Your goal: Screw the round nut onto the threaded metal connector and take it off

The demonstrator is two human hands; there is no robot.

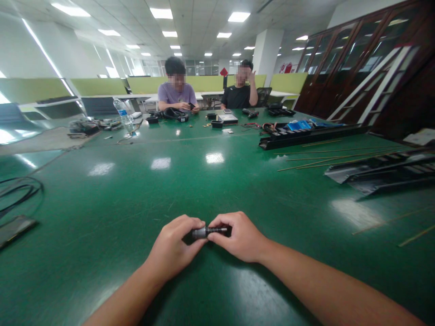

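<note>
Low over the green table, both hands grip one small cylindrical metal part (pixel 200 233). Its left end is a thick grey barrel; a thinner, dark, ringed shaft (pixel 217 230) runs out to the right, with a bright tip. My left hand (pixel 173 244) is closed round the barrel, thumb and index finger near its right end. Around the shaft my right hand (pixel 239 237) pinches with thumb and index finger, just beside the left fingertips. The part lies roughly level. Fingers hide some of it, and its exact kind cannot be made out.
The green table (pixel 152 190) stretches ahead. Black metal channels (pixel 306 133) and thin rods (pixel 319 159) lie on the right. A phone-like slab (pixel 15 228) and black cable (pixel 20 192) are at left. A water bottle (pixel 123 115) stands farther back. Two people sit across the table.
</note>
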